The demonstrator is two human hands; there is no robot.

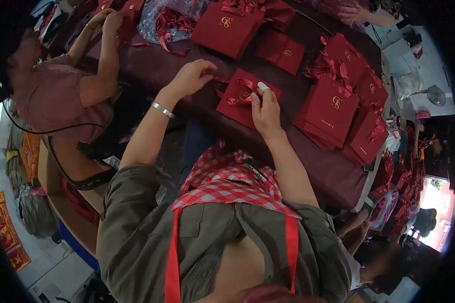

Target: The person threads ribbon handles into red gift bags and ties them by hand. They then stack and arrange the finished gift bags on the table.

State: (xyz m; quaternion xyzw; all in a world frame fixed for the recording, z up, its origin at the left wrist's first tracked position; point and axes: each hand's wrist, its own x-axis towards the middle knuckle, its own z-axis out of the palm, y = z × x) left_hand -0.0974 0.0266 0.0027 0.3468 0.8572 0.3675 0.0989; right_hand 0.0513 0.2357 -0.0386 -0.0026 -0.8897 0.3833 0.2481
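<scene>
A dark red paper bag [232, 108] with a gold emblem lies flat on the cloth-covered table in front of me. A red ribbon [241, 100] crosses its face. My right hand [266, 112] is over the bag's right side, thumb and fingers closed at the ribbon; a white cover [262, 87] sits on one fingertip. Left of the bag, my left hand [193, 77] is raised with curled fingers, its fingertips beside a stretch of ribbon near the bag's upper left corner. What lies between those fingertips is too small to make out.
Stacks of red bags [329, 108] stand to the right, and more bags [226, 29] lie at the back. A clear plastic bag [154, 22] with ribbons is at the back left. A person [60, 93] works on the left; another person's hand [355, 13] reaches in from the back right.
</scene>
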